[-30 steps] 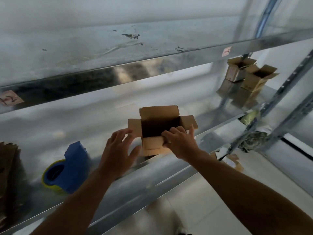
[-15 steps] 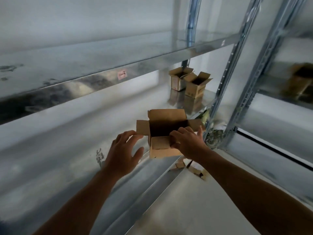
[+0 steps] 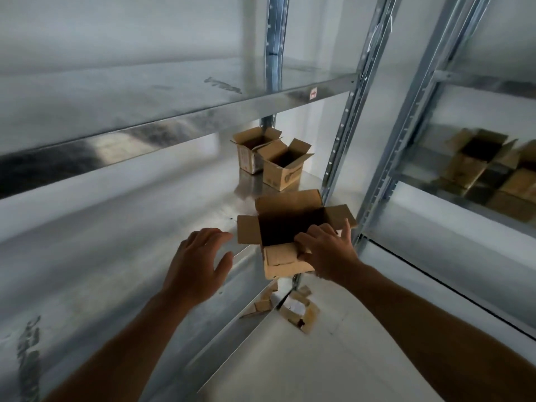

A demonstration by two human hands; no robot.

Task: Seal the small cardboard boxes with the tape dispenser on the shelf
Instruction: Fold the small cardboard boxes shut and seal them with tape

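On the shelf (image 3: 162, 216) edge, the box (image 3: 287, 227) stands open, dark inside; your right hand (image 3: 327, 253) grips its near flap (image 3: 280, 255), left hand (image 3: 197, 262) spread beside.

The box (image 3: 285, 264) sits at the shelf's (image 3: 130, 242) front edge before you, beside the right post (image 3: 342, 134). Your right hand (image 3: 326, 255) holds its near flap; your left hand (image 3: 197, 265) hovers just left of it, apart. Behind it stand a rear box (image 3: 246, 153) and, touching its right front, a nearer box (image 3: 282, 177). Scraps (image 3: 300, 314) lie on the floor (image 3: 290, 367) below. More boxes (image 3: 464, 166) sit on the rack (image 3: 420, 111) to your right.
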